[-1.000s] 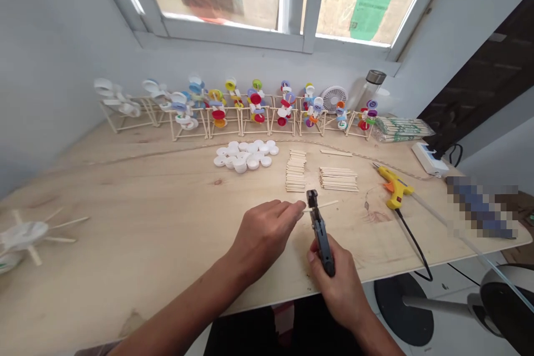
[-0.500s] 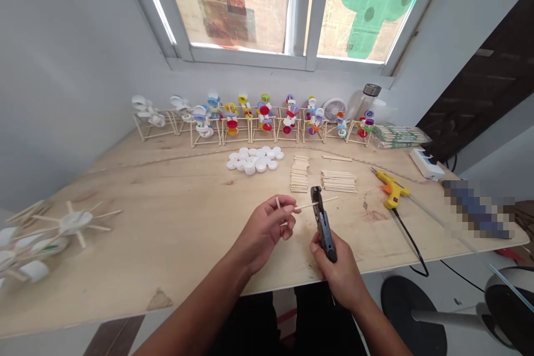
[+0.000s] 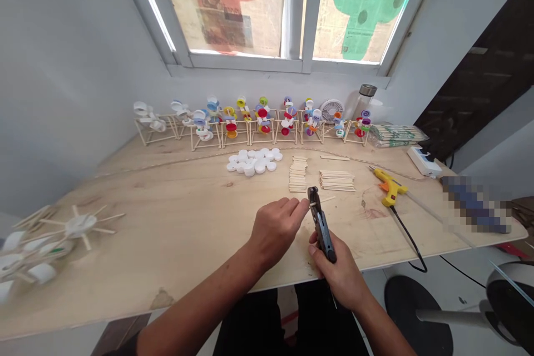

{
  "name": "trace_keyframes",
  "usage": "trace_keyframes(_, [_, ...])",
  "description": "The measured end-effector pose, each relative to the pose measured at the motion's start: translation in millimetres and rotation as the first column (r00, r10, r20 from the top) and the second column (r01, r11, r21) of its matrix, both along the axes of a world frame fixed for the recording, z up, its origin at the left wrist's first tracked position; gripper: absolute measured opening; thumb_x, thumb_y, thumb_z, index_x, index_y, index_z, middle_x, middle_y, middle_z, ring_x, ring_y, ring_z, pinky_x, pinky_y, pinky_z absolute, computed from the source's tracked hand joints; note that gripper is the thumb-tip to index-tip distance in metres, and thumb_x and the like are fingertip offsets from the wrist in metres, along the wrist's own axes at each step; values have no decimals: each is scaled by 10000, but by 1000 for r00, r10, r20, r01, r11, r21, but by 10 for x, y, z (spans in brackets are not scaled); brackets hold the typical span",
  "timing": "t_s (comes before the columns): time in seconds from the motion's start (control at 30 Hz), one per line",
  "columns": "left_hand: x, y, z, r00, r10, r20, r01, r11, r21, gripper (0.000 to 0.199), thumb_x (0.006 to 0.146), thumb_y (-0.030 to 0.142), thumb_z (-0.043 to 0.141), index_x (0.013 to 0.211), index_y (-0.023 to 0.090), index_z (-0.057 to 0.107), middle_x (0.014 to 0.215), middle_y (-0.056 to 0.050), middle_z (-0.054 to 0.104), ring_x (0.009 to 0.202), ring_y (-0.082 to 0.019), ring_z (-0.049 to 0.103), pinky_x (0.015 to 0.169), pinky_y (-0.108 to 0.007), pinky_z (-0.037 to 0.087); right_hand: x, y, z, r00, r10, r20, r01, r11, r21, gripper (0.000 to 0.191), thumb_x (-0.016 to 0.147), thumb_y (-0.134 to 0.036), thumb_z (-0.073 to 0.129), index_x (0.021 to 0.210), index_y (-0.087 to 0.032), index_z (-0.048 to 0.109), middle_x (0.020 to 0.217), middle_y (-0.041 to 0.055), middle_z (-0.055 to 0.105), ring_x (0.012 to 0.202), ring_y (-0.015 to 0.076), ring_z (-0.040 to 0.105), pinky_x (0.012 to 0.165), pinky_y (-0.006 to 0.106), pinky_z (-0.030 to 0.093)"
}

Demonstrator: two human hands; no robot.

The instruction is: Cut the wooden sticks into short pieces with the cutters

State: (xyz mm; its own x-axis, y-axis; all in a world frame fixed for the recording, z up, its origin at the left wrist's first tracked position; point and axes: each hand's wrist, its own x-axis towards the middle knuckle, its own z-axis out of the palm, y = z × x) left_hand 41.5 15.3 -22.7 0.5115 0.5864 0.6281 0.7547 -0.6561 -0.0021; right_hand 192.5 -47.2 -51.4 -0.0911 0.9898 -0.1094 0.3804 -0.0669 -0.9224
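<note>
My right hand (image 3: 339, 267) grips a dark metal hand cutter (image 3: 321, 223) upright, its jaws at the top. My left hand (image 3: 276, 231) is right beside those jaws, its fingers closed around a thin wooden stick (image 3: 327, 199). The stick's free end pokes out to the right, past the cutter's head. Just beyond the jaws lie two stacks of wooden craft sticks (image 3: 297, 173) (image 3: 337, 181) on the plywood table (image 3: 167, 245). Whether the stick sits inside the jaws is hidden by the cutter and fingers.
White bottle caps (image 3: 253, 162) lie heaped behind the sticks. Cap-and-stick models (image 3: 262, 122) stand along the back. A yellow glue gun (image 3: 390, 188) lies to the right, near a power strip (image 3: 423, 161). Spoked white cap assemblies (image 3: 79, 225) sit at the left.
My left hand has moved right, up against the cutter's head, and its fingers have closed in. The view has tilted slightly, and the cutter stands a little more upright.
</note>
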Motion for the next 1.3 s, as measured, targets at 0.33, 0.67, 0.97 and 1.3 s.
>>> trace_keyframes(0.33, [-66,29,1,980,-16,-196,57,976,210,170,853,103,380,897,114,543,563,12,477,480,-114,454,451,-252,286,-67,-142,125,995,1,-97,-8,998,-70,102,799,-240,480,891,-197,473,561,-79,427,488,95,440,502,211,344])
trace_keyframes(0.67, [-140,24,124,956,-148,-255,156,988,12,185,836,95,349,823,140,529,553,14,524,485,-120,477,441,-233,293,-90,-229,217,982,32,-186,-48,995,-83,67,821,-230,450,881,-200,454,552,-77,442,504,95,447,534,211,363])
trace_keyframes(0.97, [-194,-66,302,976,-218,-2,182,821,-541,206,882,217,329,849,159,525,591,8,570,502,-114,514,479,-204,334,-88,-229,212,988,-11,154,-2,996,85,108,786,-228,472,890,-205,488,603,-51,486,548,129,473,534,224,351])
trace_keyframes(1.3, [-253,-3,491,860,-216,462,510,354,-784,322,900,325,317,844,140,575,785,-33,593,730,-117,534,669,-224,429,-111,-231,215,970,-22,240,-21,984,177,159,782,-217,461,938,-208,491,681,-9,573,606,162,533,553,236,363])
